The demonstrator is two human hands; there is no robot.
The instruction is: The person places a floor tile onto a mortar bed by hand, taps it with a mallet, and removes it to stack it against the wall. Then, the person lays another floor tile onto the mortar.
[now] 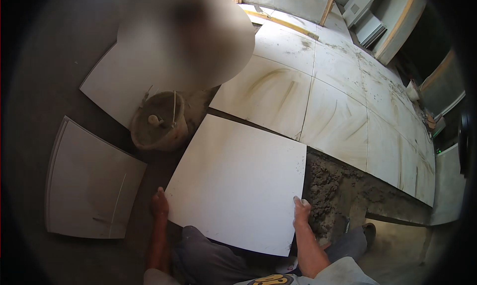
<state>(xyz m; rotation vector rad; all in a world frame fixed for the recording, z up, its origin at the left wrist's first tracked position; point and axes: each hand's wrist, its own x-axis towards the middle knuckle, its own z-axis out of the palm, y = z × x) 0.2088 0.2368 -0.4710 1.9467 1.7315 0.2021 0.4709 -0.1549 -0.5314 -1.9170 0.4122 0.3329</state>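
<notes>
Shirt [271, 280], squarish tile [243, 185] aslant ahead

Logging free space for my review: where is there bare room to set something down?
The laid tiles between the yellow level and mortar bed look open, though smeared. So does the dark floor left of the loose tiles. Crowded: around the bucket, between loose tiles and held tile.

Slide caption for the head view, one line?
Left hand and right hand hold a white tile by opposite edges, beside laid tiles.
</notes>
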